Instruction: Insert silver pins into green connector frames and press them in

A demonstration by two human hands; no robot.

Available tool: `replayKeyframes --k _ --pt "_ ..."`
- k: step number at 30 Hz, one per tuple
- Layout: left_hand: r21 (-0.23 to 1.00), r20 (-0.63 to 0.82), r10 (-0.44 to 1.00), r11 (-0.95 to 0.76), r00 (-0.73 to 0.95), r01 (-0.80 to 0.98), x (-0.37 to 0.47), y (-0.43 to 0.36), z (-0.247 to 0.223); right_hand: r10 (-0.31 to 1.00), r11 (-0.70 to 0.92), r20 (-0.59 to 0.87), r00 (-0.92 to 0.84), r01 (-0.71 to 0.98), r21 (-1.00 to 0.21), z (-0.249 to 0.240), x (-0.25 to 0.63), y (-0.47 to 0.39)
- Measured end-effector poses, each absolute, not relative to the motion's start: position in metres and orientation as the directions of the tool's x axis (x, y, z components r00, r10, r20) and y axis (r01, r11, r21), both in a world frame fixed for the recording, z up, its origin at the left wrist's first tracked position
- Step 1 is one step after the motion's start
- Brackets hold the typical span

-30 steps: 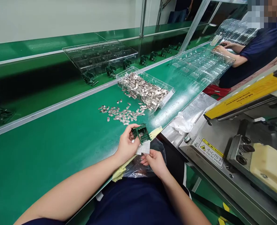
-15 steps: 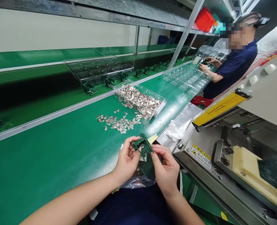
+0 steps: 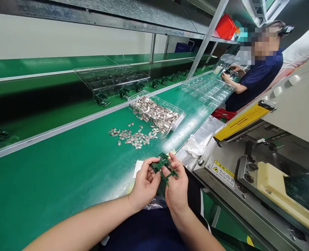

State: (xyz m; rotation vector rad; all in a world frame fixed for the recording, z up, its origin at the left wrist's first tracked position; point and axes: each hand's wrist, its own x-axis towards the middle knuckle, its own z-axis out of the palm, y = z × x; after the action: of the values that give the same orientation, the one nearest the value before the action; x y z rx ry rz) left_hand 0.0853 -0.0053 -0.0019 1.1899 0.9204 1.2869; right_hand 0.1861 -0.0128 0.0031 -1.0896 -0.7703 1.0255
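Observation:
A dark green plastic frame [image 3: 165,167] with openings is held between my two hands, above the bench's front edge. My left hand [image 3: 146,183] pinches its left end between thumb and fingers. On the right side, my right hand [image 3: 177,184] grips it, the thumb over an opening and the fingers behind. Beyond my hands, small silvery metal pieces [image 3: 137,138] lie scattered on the green bench top [image 3: 73,174]. More of them fill a clear plastic box [image 3: 180,121], which lies tilted behind the scattered ones.
A machine [image 3: 222,174] with a warning label and a yellow bar stands at right. Clear trays [image 3: 206,91] lie farther back, near a seated person [image 3: 260,78] handling a dark part. Dark green parts [image 3: 124,93] line the back strip beside another clear tray [image 3: 112,78].
The green frame has turned and tilted between my hands. My right hand has moved left and up, its thumb now over the frame. The view has shifted slightly.

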Motion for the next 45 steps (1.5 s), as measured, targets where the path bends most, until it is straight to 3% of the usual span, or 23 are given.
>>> replayKeyframes --k 7,12,15,18,20,23,25,28,30,31,34,39,42,45 --pt "0.976 0.151 0.974 -0.120 0.167 -0.181 0.092 -0.008 -0.003 0.972 -0.044 -0.176 0.156 -0.613 -0.789 0.019 0.197 -0.014" --pt "0.982 0.156 0.942 -0.115 0.297 -0.153 0.106 -0.010 0.011 0.991 -0.076 -0.130 0.037 -0.646 -0.759 0.017 0.225 -0.025" --pt "0.995 0.100 0.926 -0.084 0.363 -0.061 0.117 -0.008 0.021 0.995 0.092 0.060 0.084 -0.458 -0.884 0.017 0.260 -0.038" --pt "0.988 0.113 0.863 -0.150 0.493 0.037 0.135 -0.005 0.031 0.953 0.288 0.284 0.106 -0.024 -0.957 0.025 0.301 -0.060" --pt "0.978 0.115 0.746 -0.201 0.655 0.057 0.151 -0.003 0.040 0.920 0.357 0.382 0.089 0.214 -0.909 0.035 0.329 -0.081" --pt "0.972 0.097 0.444 -0.236 0.891 0.011 0.186 0.006 0.065 0.869 0.377 0.452 0.200 0.324 -0.868 0.053 0.367 -0.119" --pt "0.944 0.144 0.309 -0.326 0.940 -0.038 0.220 0.015 0.086 0.765 0.358 0.490 0.417 0.356 -0.863 0.061 0.393 -0.145" --pt "0.827 0.307 0.314 -0.556 0.899 -0.088 0.286 0.024 0.108 0.293 0.353 0.602 0.743 0.501 -0.790 0.070 0.434 -0.172" --pt "0.774 0.351 0.311 -0.627 0.883 -0.087 0.330 0.027 0.115 0.026 0.319 0.630 0.776 0.591 -0.741 0.075 0.459 -0.178" --pt "0.777 0.338 0.314 -0.626 0.887 -0.074 0.349 0.027 0.117 -0.023 0.302 0.638 0.770 0.613 -0.730 0.077 0.469 -0.177" --pt "0.865 0.261 0.399 -0.500 0.879 -0.030 0.375 0.030 0.121 0.065 0.237 0.641 0.764 0.613 -0.754 0.085 0.489 -0.166" --pt "0.974 0.198 0.558 -0.202 0.806 -0.100 0.296 0.045 0.115 0.463 -0.007 0.581 0.669 0.659 -0.752 0.096 0.498 -0.136" --pt "0.982 0.053 0.519 -0.183 0.853 0.050 0.220 0.062 0.094 0.708 -0.136 0.416 0.570 0.688 -0.713 0.102 0.500 -0.117" --pt "0.958 -0.122 0.520 -0.162 0.846 0.238 0.170 0.071 0.059 0.793 -0.148 0.300 0.530 0.645 -0.750 0.102 0.501 -0.108"
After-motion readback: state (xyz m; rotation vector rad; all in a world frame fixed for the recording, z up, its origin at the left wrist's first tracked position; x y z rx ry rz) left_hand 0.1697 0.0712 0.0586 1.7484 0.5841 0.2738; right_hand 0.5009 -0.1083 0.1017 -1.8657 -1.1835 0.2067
